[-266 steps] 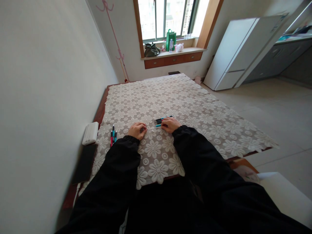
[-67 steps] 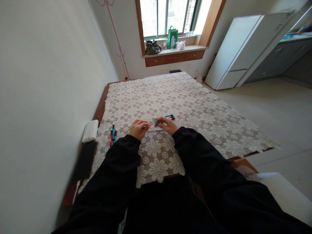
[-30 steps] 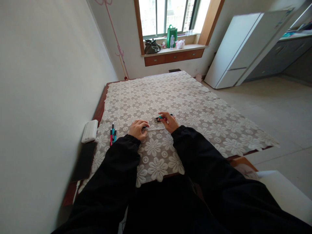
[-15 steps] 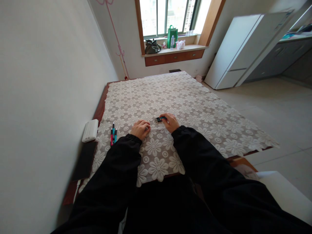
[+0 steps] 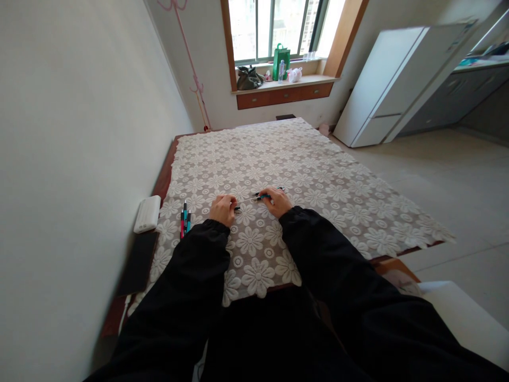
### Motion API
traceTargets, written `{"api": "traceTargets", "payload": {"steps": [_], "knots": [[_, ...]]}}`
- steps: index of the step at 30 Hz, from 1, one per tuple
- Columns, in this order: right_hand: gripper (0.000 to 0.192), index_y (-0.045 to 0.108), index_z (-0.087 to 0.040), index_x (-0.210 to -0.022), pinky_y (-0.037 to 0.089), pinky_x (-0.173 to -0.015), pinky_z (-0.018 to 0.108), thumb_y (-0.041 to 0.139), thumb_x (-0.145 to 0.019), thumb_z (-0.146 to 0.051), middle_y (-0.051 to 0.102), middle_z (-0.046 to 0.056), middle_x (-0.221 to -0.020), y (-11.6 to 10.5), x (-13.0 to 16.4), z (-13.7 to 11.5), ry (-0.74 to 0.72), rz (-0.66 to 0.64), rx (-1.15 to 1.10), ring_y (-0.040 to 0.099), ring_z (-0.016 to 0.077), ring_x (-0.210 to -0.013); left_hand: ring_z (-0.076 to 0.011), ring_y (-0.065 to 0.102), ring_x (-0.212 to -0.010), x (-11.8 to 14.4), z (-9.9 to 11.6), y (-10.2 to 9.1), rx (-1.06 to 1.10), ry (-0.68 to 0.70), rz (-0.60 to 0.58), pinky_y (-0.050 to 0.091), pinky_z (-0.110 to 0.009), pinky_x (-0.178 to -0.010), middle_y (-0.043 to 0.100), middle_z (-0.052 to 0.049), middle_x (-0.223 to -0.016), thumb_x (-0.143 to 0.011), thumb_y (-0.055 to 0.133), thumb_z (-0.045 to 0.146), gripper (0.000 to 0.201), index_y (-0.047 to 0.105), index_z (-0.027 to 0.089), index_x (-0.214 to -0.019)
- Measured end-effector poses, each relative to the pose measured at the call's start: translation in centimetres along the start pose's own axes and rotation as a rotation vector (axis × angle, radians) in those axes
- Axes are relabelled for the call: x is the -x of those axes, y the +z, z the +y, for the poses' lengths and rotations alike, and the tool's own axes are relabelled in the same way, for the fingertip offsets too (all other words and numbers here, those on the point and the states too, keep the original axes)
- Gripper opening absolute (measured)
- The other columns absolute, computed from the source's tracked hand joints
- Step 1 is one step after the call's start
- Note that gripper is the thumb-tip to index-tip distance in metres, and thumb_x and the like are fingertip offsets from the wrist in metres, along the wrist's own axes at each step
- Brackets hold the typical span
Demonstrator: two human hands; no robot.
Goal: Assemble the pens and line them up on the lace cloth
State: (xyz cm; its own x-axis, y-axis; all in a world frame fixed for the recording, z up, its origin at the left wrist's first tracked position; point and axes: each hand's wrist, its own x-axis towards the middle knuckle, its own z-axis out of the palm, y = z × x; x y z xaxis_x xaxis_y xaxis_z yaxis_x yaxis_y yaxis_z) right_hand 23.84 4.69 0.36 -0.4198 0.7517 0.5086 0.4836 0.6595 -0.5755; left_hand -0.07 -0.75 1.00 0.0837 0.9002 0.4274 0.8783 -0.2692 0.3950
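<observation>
My left hand is closed in a pinch at one end of a thin white rod, perhaps a pen refill. A small dark piece shows just under its fingertips. The rod's other end meets a blue and black pen barrel, which my right hand grips between thumb and fingers. Dark pen parts lie on the cloth beside and beyond the right hand, partly hidden by it. Several pens, blue, black and pink-red, lie together left of my left hand.
A floral lace tablecloth covers the table. At its left edge, by the wall, are a white box-shaped device and a dark flat panel with a white cable. A white chair stands at the right.
The white rod has moved up from near the cloth in front of my hands to the barrel's tip. My left hand has shifted slightly left and away from me; the right hand has barely moved.
</observation>
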Motion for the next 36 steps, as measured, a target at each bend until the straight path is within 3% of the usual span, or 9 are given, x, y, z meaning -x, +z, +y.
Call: {"api": "traceTargets", "payload": {"steps": [9, 23, 36], "knots": [[0.023, 0.067, -0.022, -0.1, 0.048, -0.089, 0.037, 0.054, -0.084, -0.014, 0.072, 0.007, -0.102, 0.2, 0.1, 0.2, -0.062, -0.093, 0.011, 0.065, 0.0225, -0.094, -0.0274, 0.061, -0.103, 0.0, 0.1, -0.1, 0.044, 0.027, -0.051, 0.048, -0.044, -0.094, 0.07, -0.008, -0.094, -0.09, 0.053, 0.022, 0.014, 0.066, 0.023, -0.094], [0.019, 0.066, -0.023, -0.097, 0.048, -0.085, 0.035, 0.055, -0.084, -0.014, 0.072, 0.005, -0.098, 0.2, 0.1, 0.2, 0.004, 0.003, 0.047, 0.064, 0.0214, -0.09, -0.0247, 0.061, -0.103, 0.1, -0.1, -0.1, 0.039, 0.063, 0.015, 0.048, -0.041, -0.095, 0.073, -0.006, -0.099, -0.093, 0.051, 0.024, 0.021, 0.071, 0.023, -0.1], [0.018, 0.064, -0.02, -0.102, 0.05, -0.086, 0.034, 0.057, -0.086, -0.018, 0.071, 0.007, -0.1, 1.0, 0.1, 0.8, -0.112, -0.171, -0.101, 0.065, 0.0214, -0.092, -0.0212, 0.06, -0.099, 0.1, 0.7, -0.3, 0.127, 0.204, -0.066, 0.05, -0.037, -0.094, 0.073, -0.004, -0.094, -0.094, 0.054, 0.03, 0.019, 0.071, 0.024, -0.1]]}}
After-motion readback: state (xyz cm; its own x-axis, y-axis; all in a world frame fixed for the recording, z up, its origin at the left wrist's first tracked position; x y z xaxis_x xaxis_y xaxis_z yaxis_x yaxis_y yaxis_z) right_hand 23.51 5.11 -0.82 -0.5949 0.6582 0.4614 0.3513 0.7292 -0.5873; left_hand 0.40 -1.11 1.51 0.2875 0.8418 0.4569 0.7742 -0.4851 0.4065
